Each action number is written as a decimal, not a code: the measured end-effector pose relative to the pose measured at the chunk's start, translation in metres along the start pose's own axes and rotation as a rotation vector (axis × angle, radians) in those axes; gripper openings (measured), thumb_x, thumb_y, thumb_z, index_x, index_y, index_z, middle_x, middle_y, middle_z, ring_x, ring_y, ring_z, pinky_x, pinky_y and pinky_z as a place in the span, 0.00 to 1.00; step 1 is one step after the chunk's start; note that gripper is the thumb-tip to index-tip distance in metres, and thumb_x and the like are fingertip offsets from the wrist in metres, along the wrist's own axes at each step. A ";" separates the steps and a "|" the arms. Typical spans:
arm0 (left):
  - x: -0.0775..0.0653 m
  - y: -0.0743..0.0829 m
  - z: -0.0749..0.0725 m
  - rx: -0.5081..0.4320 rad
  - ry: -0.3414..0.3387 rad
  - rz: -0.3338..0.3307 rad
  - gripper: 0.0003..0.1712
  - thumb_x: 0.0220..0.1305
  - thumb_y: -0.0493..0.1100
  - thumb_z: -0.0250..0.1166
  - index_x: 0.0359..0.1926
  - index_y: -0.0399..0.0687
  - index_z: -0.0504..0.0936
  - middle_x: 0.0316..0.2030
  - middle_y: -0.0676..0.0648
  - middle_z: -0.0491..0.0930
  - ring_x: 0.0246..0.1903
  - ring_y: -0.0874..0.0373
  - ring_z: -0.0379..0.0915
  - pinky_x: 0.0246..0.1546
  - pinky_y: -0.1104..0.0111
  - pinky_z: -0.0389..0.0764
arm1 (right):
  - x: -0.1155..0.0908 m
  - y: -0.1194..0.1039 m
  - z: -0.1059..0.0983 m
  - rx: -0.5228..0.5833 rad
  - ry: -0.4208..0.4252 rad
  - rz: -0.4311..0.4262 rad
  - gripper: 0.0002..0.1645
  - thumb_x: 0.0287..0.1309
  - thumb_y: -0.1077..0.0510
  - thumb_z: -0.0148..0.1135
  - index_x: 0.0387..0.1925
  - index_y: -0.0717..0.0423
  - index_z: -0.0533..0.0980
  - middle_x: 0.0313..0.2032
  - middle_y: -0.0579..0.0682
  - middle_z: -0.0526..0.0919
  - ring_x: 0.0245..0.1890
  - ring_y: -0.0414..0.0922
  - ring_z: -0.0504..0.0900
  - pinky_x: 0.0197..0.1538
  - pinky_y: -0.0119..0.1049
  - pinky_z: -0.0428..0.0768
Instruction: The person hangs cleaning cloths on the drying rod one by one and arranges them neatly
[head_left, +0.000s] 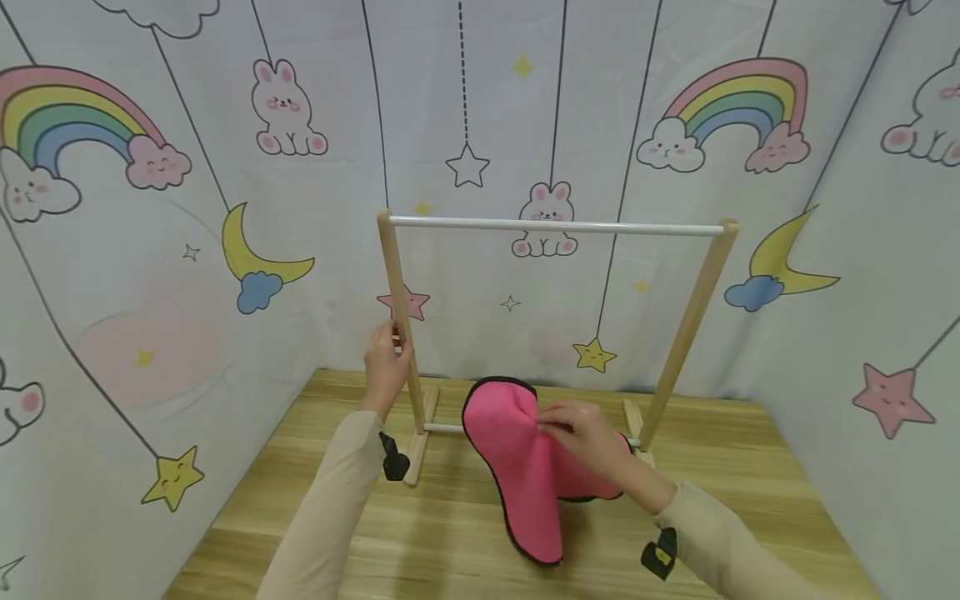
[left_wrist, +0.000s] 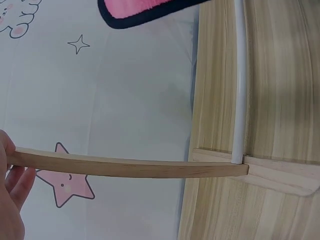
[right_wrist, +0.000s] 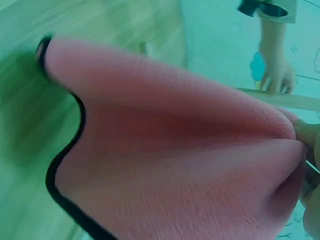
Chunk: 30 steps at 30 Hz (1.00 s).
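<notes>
Enclosed on three sides by a pale cartoon backdrop (head_left: 480,100), printed with two rainbows (head_left: 75,96) and two crescent moons (head_left: 234,246) in the head view, and floored with a wood-grain tabletop (head_left: 420,550). Furnished with one rack (head_left: 555,226), upright near the back wall on two crosswise feet (head_left: 417,465), presumably for balance; built from two wooden posts (head_left: 688,333) and two white rods (head_left: 444,428), one high, one low. Grips the left post (left_wrist: 125,166) with the left hand (head_left: 386,367), apparently to keep the rack steady. Pinches a gathered fold of pink cloth (head_left: 517,467) between thumb and fingers of the right hand (head_left: 588,437), seemingly to let the rest hang free. Hangs, as the single cloth in view, in front of the rack between the posts, hiding part of the low rod; bordered with black edging (left_wrist: 150,16). Cannot tell whether touching the tabletop. Counts two hands, two pale sleeves (head_left: 322,508) and two black wrist devices (head_left: 395,462), one per arm.
</notes>
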<state>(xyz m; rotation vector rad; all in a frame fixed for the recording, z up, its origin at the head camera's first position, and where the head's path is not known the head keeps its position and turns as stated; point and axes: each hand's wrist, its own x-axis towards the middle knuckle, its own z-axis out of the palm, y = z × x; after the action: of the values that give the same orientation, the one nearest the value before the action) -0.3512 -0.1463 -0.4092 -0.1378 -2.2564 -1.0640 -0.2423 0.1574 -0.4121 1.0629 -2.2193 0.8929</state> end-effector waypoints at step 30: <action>0.000 0.000 0.000 0.003 0.012 0.018 0.19 0.58 0.31 0.57 0.52 0.31 0.71 0.40 0.36 0.73 0.38 0.45 0.76 0.35 0.59 0.82 | 0.096 -0.026 -0.087 -0.098 0.091 -0.046 0.10 0.42 0.70 0.68 0.32 0.62 0.83 0.31 0.53 0.84 0.34 0.45 0.82 0.37 0.35 0.82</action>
<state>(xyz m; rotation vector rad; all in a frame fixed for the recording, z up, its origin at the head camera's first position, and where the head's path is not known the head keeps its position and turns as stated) -0.3511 -0.1464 -0.4090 -0.1495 -2.2422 -1.0492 -0.2605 0.1640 -0.2810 1.0035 -2.1321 0.7886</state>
